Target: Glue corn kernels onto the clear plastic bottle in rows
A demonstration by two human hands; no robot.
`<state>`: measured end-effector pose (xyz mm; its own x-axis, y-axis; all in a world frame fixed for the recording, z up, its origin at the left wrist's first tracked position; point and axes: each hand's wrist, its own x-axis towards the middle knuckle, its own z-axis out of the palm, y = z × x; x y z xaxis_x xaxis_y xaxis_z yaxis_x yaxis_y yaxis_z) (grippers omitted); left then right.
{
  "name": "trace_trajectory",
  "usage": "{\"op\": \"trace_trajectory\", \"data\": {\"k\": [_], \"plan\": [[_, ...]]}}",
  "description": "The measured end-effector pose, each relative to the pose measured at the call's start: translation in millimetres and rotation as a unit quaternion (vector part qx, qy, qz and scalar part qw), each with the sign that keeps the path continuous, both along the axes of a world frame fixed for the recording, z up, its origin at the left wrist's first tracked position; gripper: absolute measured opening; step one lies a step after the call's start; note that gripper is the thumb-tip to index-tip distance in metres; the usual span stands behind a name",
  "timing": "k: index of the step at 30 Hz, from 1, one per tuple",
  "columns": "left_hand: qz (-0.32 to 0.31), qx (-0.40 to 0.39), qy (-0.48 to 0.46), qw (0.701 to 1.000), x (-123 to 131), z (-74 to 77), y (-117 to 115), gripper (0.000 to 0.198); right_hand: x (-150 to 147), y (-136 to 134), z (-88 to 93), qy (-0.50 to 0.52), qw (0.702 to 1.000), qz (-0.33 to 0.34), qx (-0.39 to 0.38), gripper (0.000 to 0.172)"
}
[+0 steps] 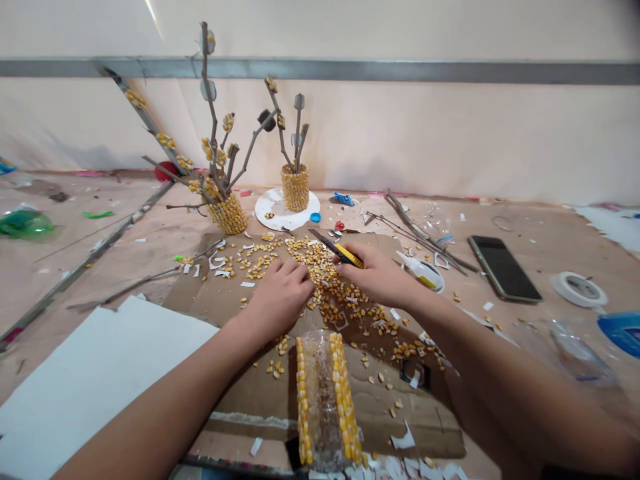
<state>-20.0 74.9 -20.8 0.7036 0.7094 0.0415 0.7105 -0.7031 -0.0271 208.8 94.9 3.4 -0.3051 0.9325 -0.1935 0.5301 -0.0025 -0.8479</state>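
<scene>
My right hand (375, 273) grips a yellow and black utility knife (349, 255), its blade pointing up and to the left over scattered corn kernels (327, 263). Beside it, my left hand (285, 293) has its fingers curled together at the near edge of the kernels; whatever they may hold is hidden. Closer to me a clear plastic bottle piece (323, 393) lies on a cardboard sheet (395, 417), with rows of yellow kernels stuck along both sides and a bare strip between. A glue bottle (423, 272) rests just right of my right hand.
Behind stand two kernel-covered pots, one (227, 213) tilted and one (295, 188) on a white disc (265, 208), both holding twigs. At right lie a phone (505, 267) and a tape roll (580, 290). White sheets (110, 373) lie at left; loose sticks (425, 233) lie behind the glue.
</scene>
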Motion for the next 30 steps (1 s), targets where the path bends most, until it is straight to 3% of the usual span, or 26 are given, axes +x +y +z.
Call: {"op": "trace_trajectory", "data": {"k": [2, 5, 6, 8, 10, 12, 14, 18, 21, 27, 30], "plan": [[0.009, -0.010, -0.026, 1.000, 0.1, -0.2, 1.1, 0.022, -0.4, 1.0, -2.5, 0.018, 1.000, -0.009, 0.021, 0.020], [0.078, -0.097, -0.198, 0.972, -0.9, 2.5, 1.1, 0.021, -4.6, -2.0, -4.1, 0.063, 0.997, -0.015, 0.047, 0.014], [0.113, -0.148, -0.277, 0.943, -1.2, 4.1, 0.2, 0.020, -7.3, -4.9, -3.7, 0.081, 0.995, -0.014, 0.047, 0.013], [0.171, -0.250, -0.419, 0.856, -0.8, 7.2, -3.3, 0.022, -14.2, -13.0, -1.6, 0.114, 0.993, -0.009, 0.040, 0.015], [0.189, -0.314, -0.509, 0.778, 1.0, 9.4, -8.3, 0.026, -21.7, -22.6, 1.8, 0.135, 0.990, -0.012, 0.041, 0.018], [0.174, -0.322, -0.548, 0.752, 3.3, 10.6, -13.2, 0.027, -27.7, -31.1, 5.7, 0.152, 0.987, -0.024, 0.054, 0.019], [0.157, -0.296, -0.544, 0.769, 4.6, 11.6, -16.8, 0.026, -31.1, -36.6, 9.3, 0.165, 0.984, -0.030, 0.067, 0.021], [0.126, -0.203, -0.477, 0.846, 1.6, 14.1, -19.0, 0.017, -32.2, -38.9, 10.6, 0.159, 0.985, -0.023, 0.064, 0.022], [0.081, -0.144, -0.434, 0.886, -4.1, 14.5, -18.4, 0.011, -31.2, -37.5, 5.2, 0.137, 0.987, -0.016, 0.079, 0.016], [0.008, -0.120, -0.393, 0.912, -10.0, 13.7, -18.3, 0.019, -27.1, -38.5, 2.2, 0.027, 0.986, 0.037, 0.161, 0.010], [0.018, -0.133, -0.391, 0.911, -8.0, 15.4, -21.2, 0.022, -27.0, -40.4, 4.7, 0.015, 0.982, 0.052, 0.181, 0.013]]}}
